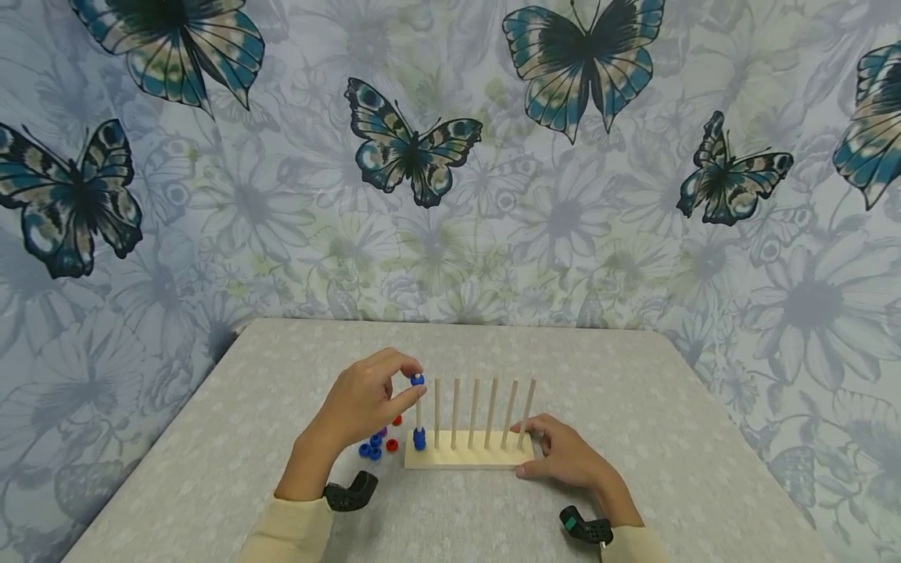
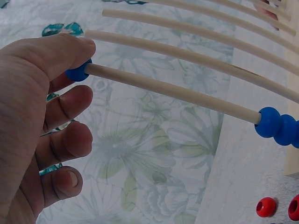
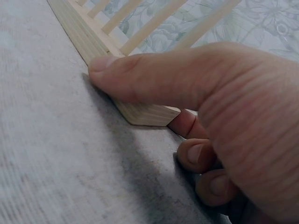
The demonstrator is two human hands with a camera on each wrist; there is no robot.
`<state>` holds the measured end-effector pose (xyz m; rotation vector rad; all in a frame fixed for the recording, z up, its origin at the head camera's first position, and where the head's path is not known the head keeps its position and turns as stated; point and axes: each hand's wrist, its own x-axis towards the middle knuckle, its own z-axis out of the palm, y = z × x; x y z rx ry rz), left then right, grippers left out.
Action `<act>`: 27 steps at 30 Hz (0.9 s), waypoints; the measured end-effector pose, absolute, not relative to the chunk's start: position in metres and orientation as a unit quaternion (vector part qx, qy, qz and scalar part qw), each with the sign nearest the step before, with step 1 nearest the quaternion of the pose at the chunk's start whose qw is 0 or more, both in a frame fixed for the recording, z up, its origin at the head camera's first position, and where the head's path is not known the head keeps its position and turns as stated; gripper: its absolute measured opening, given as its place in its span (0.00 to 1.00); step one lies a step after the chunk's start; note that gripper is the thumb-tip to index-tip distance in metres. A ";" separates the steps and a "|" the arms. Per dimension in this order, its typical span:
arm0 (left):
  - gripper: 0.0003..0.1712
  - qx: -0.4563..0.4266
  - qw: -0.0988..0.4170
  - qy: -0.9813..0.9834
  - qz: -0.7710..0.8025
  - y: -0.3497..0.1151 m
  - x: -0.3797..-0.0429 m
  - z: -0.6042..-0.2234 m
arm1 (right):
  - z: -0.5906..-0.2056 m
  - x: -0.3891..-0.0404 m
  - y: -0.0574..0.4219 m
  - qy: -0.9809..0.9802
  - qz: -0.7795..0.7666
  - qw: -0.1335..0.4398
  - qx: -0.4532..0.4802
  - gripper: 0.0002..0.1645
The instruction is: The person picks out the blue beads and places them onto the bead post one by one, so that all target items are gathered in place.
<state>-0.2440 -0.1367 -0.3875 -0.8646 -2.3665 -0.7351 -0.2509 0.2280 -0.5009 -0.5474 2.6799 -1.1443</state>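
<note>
My left hand point(image 1: 362, 399) pinches a blue bead point(image 2: 78, 71) at the top of the leftmost wooden peg point(image 2: 173, 92); the peg's tip shows through the bead in the head view. Lower on that same peg sit several stacked blue beads point(image 1: 419, 439), close to the base. The wooden base point(image 1: 468, 458) carries a row of upright pegs, and the others hold no beads. At its right end my right hand point(image 1: 563, 453) grips the base, with the thumb point(image 3: 140, 77) along the front side and the fingers behind.
Left of the base lie several loose blue beads point(image 1: 364, 450), a red bead point(image 1: 392, 445), another red bead point(image 1: 397, 420) and a purple bead point(image 1: 382, 431). A patterned cloth covers the table point(image 1: 303, 352). A butterfly-print wall point(image 1: 450, 258) stands behind it.
</note>
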 end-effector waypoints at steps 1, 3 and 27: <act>0.12 -0.316 0.253 -0.873 -0.270 -0.137 -0.244 -0.388 | -0.501 -0.251 0.228 0.900 -0.385 0.090 -0.184 0.35; 0.12 -0.316 0.250 -0.874 -0.271 -0.137 -0.244 -0.388 | -0.502 -0.250 0.228 0.899 -0.385 0.092 -0.184 0.35; 0.15 -0.308 0.258 -0.874 -0.273 -0.142 -0.241 -0.382 | -0.501 -0.248 0.229 0.898 -0.387 0.089 -0.187 0.35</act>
